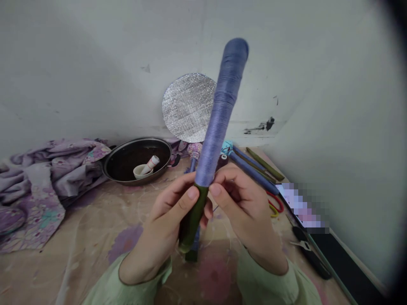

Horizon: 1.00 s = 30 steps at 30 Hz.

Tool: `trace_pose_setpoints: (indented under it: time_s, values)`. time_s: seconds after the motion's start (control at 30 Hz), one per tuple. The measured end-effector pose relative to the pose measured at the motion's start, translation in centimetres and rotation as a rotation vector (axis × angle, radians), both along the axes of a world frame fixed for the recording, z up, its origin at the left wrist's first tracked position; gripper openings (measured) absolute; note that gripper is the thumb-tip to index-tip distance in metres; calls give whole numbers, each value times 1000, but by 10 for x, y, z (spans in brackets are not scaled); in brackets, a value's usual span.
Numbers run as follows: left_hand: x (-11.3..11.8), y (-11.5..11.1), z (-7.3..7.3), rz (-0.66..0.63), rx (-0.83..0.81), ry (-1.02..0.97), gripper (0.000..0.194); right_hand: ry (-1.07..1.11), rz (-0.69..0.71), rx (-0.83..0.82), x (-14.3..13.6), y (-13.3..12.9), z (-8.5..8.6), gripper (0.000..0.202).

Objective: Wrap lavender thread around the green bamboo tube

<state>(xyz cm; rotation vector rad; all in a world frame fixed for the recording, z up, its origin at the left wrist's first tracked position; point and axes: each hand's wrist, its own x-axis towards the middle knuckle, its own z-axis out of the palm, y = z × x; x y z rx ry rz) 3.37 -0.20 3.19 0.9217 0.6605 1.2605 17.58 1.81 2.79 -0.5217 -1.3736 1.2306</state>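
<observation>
A long thread-wrapped stick (219, 114) slants up and to the right in front of me. Blue-violet thread covers its upper part in tight turns, and its lower end is bare dark green. My left hand (168, 216) is closed around the green part, thumb lying just under the edge of the thread. On the other side, my right hand (244, 207) pinches close to that same edge, thumb and curled fingers against the stick. A thin strand shows below the right fingers. Behind the stick's lower end, a blue and dark green piece (192, 254) is partly hidden.
A black pan (112, 178) holds a white cup (138, 173) with a white roll (150, 164). A silvery disc (187, 106) leans on the wall. Floral cloth (38, 182) is heaped left. At right lie green sticks (265, 164), red-yellow scissors handles (277, 203) and a key (304, 245).
</observation>
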Motion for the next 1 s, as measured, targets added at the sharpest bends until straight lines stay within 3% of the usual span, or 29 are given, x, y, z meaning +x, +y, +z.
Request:
trace_pose_setpoints:
  time_s: [0.1, 0.27, 0.37, 0.63, 0.8, 1.0]
  values:
    - [1, -1, 3, 23, -7, -14, 23, -55, -34, 12, 0, -1, 1, 15]
    - [3, -2, 5, -8, 2, -72, 23, -251, -262, 170, 3, 0, 2, 12]
    - [3, -3, 4, -9, -23, -79, 19, -278, -322, 244, 3, 1, 4, 13]
    - [-1, 3, 2, -11, 27, -156, 28, -222, -232, 228, 5, 3, 2, 13]
    - [0, 3, 3, 6, 44, -192, 26, -189, -198, 239, 5, 1, 0, 7]
    - [2, 0, 4, 39, 41, -159, 24, -96, -186, 232, 1, 1, 5, 14]
